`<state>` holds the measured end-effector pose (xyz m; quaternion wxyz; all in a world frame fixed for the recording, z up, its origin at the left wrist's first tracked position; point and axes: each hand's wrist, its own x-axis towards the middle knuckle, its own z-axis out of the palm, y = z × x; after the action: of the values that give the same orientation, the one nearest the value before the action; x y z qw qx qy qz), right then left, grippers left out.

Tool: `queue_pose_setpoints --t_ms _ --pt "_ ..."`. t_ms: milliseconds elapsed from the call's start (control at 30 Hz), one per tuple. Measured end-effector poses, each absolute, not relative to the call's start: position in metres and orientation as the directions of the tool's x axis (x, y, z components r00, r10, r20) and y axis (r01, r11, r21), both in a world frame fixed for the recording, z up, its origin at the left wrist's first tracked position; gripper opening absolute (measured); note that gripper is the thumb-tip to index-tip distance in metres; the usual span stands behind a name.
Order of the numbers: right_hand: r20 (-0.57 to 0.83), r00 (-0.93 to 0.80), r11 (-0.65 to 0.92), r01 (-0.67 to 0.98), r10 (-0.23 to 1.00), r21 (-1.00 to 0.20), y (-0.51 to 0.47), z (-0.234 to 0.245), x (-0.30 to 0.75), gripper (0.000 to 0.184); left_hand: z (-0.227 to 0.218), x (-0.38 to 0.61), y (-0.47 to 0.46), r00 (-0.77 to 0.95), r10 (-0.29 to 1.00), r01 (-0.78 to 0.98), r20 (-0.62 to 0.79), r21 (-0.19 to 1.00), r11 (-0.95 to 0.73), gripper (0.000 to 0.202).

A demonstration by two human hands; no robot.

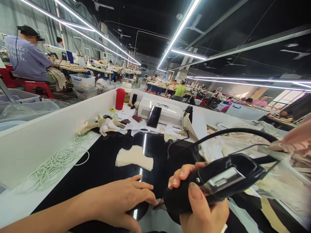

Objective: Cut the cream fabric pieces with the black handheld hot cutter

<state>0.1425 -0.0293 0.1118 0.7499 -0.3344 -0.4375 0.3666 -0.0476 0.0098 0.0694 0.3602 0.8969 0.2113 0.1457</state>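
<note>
My right hand [204, 210] is wrapped round a black corded handheld power tool [213, 186] with a silver panel and a metal tip; I cannot make out its exact kind. My left hand [123, 197] reaches over the glossy black work surface [97, 174], fingers stretched out and holding nothing visible. Its fingertips are close by the tool's tip; whether they touch is unclear. Beyond it lies a neat stack of cream fabric pieces [133, 157]. Another person's hand [296, 136] comes in from the right by the cord, at a pale, thin sheet.
Pale green cord [58, 161] lies tangled along the left wall. At the back stand a red flask [120, 98], a white vented machine [160, 111] and a leaning phone [154, 116], with fabric scraps in front. Piled fabric [243, 136] covers the right side. People sew beyond.
</note>
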Motion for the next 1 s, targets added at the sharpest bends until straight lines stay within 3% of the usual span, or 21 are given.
queue_pose_setpoints --t_ms 533,1000 --pt "0.53 0.275 0.588 -0.212 0.802 -0.78 -0.019 0.098 0.146 0.03 0.067 -0.054 0.013 0.877 0.473 0.256 0.086 0.749 -0.611 0.067" --pt "0.454 0.295 0.534 -0.308 0.84 -0.787 -0.039 0.11 0.122 0.034 0.065 -0.053 0.016 0.888 0.447 0.242 0.107 0.718 -0.652 0.077"
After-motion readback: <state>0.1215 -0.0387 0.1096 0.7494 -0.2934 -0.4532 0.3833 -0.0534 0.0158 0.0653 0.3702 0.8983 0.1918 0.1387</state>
